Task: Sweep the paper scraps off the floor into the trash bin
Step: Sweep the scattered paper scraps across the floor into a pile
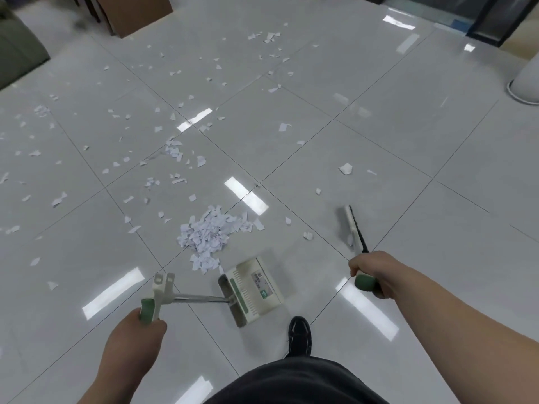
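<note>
A heap of white paper scraps lies on the grey tiled floor just beyond the cream dustpan, whose mouth faces the heap. My left hand grips the green end of the dustpan's long handle. My right hand grips the green handle of the broom, and the broom head rests on the floor to the right of the heap. Loose scraps are strewn over the tiles to the far left and centre. No trash bin is in view.
A brown cardboard box stands at the back, with a green sofa corner at far left. A white rounded base sits at the right edge. My black shoe is just behind the dustpan.
</note>
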Motion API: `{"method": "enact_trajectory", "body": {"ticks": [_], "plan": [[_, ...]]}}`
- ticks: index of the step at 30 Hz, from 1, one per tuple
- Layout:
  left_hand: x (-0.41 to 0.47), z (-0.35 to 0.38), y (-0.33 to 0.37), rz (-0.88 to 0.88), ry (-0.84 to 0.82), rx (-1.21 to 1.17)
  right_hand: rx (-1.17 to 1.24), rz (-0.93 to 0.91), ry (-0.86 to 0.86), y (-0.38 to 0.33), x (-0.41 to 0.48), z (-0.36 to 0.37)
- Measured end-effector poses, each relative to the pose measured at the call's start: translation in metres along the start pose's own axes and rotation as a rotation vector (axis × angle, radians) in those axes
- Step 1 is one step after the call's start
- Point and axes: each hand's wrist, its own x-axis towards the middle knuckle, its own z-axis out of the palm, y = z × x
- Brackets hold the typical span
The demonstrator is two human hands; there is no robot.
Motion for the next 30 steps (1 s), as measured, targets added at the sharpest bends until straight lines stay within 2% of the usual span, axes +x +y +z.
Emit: {"method": "enact_trajectory", "body": {"ticks": [4,10,15,19,25,30], "plan": [[-0.004,-0.007,0.004,-0.035,0.03,-0.032,0.029,-0.02,-0.149,-0.015,-0.003,0.041],[-0.014,-0.026,-0.022,-0.14,0.081,-0.065,0.126,-0.033,-0.269,-0.069,-0.02,0.104],[-0.02,-0.042,-0.059,-0.234,0.142,-0.071,0.231,0.012,-0.342,-0.11,-0.023,0.129],[-0.011,-0.056,-0.094,-0.272,0.149,-0.119,0.221,-0.011,-0.345,-0.114,-0.034,0.137],[0.013,-0.083,-0.155,-0.282,0.137,-0.185,0.146,-0.056,-0.242,-0.085,-0.075,0.172],[0.033,-0.103,-0.214,-0.288,0.109,-0.213,0.102,0.042,-0.181,-0.047,-0.116,0.238]]}}
